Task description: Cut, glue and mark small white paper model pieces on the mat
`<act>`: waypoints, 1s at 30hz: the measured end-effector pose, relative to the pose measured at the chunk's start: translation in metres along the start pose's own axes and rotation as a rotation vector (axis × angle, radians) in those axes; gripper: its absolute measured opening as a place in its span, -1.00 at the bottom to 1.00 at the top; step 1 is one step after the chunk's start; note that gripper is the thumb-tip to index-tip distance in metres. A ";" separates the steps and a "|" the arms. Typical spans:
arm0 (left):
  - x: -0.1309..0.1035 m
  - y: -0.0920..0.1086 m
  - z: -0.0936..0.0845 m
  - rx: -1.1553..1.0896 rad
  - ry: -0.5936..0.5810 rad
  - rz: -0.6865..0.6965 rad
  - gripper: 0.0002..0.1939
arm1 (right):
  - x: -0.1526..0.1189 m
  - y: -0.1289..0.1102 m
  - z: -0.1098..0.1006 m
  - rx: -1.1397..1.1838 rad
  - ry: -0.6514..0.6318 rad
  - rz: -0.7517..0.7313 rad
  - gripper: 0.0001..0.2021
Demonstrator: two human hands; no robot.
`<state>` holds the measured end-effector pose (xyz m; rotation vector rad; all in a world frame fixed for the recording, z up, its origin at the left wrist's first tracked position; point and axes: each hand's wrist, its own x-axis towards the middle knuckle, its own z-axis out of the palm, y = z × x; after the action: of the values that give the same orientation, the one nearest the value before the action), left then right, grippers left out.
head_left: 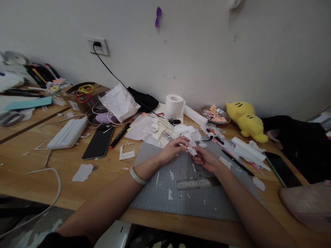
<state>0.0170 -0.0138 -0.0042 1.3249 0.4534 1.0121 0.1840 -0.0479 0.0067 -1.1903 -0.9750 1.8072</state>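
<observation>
Above the grey cutting mat, my two hands meet around a small white piece that looks like cut paper or card; its exact kind is too small to tell. Fingers of my left hand are closed at its left side. My right hand pinches it from the right and below. Just beyond my hands lie cream card pieces with black printed lines and crumpled white paper. A metal ruler rests on the mat below my hands, partly hidden by my right forearm, among paper scraps.
Left of the mat are a black phone, a marker and a white power strip. Behind stand a tissue roll, a metal bowl and a yellow plush toy. Another phone lies at the right.
</observation>
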 end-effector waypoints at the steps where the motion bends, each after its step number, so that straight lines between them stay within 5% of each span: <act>1: 0.000 0.000 0.000 -0.002 -0.007 0.004 -0.80 | 0.000 0.000 0.000 0.001 -0.009 0.006 -0.76; 9: 0.000 -0.001 0.000 -0.030 -0.045 -0.002 -0.79 | -0.001 0.002 -0.002 -0.019 -0.115 0.085 -0.77; 30: -0.001 0.002 0.003 -0.018 -0.022 -0.037 -0.73 | -0.001 -0.001 -0.004 0.178 -0.061 0.124 -0.79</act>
<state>0.0180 -0.0167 -0.0025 1.3061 0.4497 0.9680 0.1881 -0.0476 0.0064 -1.1123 -0.7697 1.9932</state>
